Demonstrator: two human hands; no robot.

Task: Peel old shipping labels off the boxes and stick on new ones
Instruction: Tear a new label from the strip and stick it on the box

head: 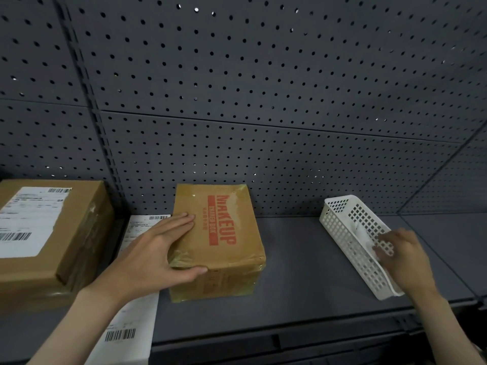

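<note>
A small taped cardboard box [226,233] with red "MAKEUP" print stands mid-shelf, with no label on its top. My left hand [155,254] lies flat on its left edge, thumb along the front corner. A sheet of white shipping labels [126,330] with barcodes lies under my left forearm. A larger cardboard box [47,248] at the left carries a white shipping label [29,222] on top. My right hand [400,254] reaches into a white perforated plastic basket [350,227], fingers pinched on crumpled white paper [366,238] inside.
Everything rests on a dark grey metal shelf [303,272] backed by a perforated pegboard wall [263,101]. The shelf's front edge [263,338] runs below the boxes. A side panel closes the shelf at the right.
</note>
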